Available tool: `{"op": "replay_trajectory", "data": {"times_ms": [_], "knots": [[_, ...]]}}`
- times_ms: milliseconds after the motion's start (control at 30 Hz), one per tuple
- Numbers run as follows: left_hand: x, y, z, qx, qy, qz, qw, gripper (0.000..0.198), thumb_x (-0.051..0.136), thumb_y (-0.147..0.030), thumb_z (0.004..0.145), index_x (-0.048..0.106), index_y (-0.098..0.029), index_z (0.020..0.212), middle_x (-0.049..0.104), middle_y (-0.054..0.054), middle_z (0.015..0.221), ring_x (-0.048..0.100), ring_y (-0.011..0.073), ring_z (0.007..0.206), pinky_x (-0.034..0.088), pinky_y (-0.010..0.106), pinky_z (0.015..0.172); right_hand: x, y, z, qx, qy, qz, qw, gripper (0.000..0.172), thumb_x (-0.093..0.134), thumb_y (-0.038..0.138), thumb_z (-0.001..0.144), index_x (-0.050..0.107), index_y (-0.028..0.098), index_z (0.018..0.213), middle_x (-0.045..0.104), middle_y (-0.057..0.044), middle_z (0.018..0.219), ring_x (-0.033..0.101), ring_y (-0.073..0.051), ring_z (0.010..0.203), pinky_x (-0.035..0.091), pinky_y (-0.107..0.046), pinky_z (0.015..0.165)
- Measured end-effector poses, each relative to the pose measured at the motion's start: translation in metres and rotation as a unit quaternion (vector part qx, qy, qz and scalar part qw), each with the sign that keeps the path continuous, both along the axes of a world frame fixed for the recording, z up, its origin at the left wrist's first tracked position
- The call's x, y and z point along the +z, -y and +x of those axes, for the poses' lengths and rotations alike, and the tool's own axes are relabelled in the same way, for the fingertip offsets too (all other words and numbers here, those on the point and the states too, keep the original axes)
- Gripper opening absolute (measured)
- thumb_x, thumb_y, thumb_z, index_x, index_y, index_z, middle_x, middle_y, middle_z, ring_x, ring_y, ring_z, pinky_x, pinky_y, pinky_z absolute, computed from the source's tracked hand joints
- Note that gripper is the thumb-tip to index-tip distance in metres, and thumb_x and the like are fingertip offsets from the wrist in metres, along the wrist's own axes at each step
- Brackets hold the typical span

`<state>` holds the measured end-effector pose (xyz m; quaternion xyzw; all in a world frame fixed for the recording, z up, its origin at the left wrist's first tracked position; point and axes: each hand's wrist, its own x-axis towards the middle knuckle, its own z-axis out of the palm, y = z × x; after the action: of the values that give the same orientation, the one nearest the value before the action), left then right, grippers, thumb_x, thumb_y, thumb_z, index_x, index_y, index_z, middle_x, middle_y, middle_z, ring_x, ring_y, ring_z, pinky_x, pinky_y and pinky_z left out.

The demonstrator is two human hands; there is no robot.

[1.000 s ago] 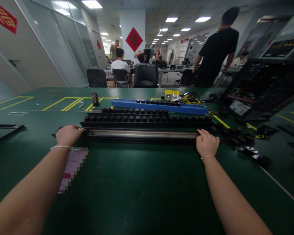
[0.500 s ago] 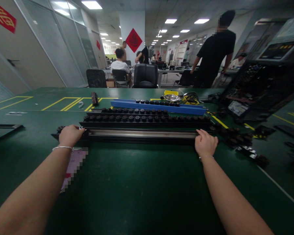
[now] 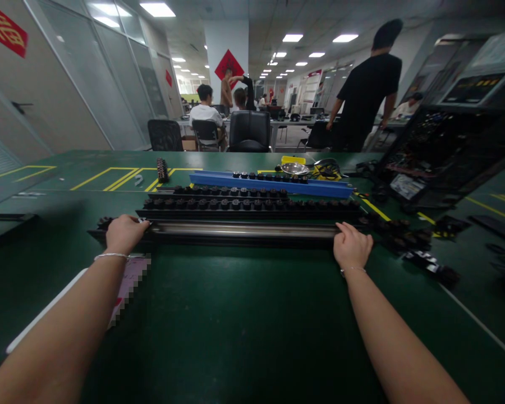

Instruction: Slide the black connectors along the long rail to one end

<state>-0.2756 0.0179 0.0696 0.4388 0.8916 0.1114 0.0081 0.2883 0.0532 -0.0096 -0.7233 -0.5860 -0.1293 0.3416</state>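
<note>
A long black rail [image 3: 244, 240] with a shiny metal strip lies crosswise on the green table [image 3: 235, 325]. My left hand [image 3: 125, 233] is closed at its left end, fingers and thumb pinched near a small light-coloured piece; what exactly they grip is hidden. At the opposite end my right hand [image 3: 352, 244] rests with bent fingers round the rail's edge. Just behind the rail stands a row of black rollers [image 3: 246, 205] on a black strip. Farther back lies a blue channel [image 3: 273, 184] with more rollers on it.
A metal bowl [image 3: 294, 168] stands at the back by a yellow tray [image 3: 293, 160]. To the right are black roller pieces [image 3: 429, 261] and an open black equipment case [image 3: 429, 151]. Pinkish paper [image 3: 130, 280] lies by my left forearm. A person in black [image 3: 366, 98] stands beyond the table.
My left hand has shifted slightly right along the rail's end. A white edge now shows beside my left forearm. My right hand has hardly moved.
</note>
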Motion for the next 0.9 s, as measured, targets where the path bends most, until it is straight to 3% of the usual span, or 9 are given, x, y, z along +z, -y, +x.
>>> {"op": "replay_trajectory", "data": {"times_ms": [233, 900], "knots": [[0.001, 0.0, 0.004, -0.003, 0.005, 0.001, 1.0, 0.047, 0.052, -0.051, 0.073, 0.066, -0.013, 0.096, 0.067, 0.013, 0.097, 0.06, 0.0275, 0.09, 0.044, 0.035, 0.076, 0.001, 0.001, 0.0, -0.003, 0.003, -0.011, 1.0, 0.044, 0.034, 0.024, 0.082, 0.066, 0.02, 0.112, 0.061, -0.008, 0.119, 0.053, -0.023, 0.097, 0.025, -0.053, 0.103], [-0.007, -0.006, 0.014, 0.004, -0.003, 0.016, 1.0, 0.045, 0.054, -0.052, 0.07, 0.069, -0.018, 0.094, 0.069, 0.014, 0.101, 0.062, 0.031, 0.097, 0.048, 0.037, 0.078, -0.002, 0.0, 0.001, -0.005, 0.009, 0.006, 1.0, 0.043, 0.037, 0.023, 0.081, 0.067, 0.021, 0.112, 0.062, -0.007, 0.118, 0.052, -0.023, 0.096, 0.026, -0.052, 0.103]]}}
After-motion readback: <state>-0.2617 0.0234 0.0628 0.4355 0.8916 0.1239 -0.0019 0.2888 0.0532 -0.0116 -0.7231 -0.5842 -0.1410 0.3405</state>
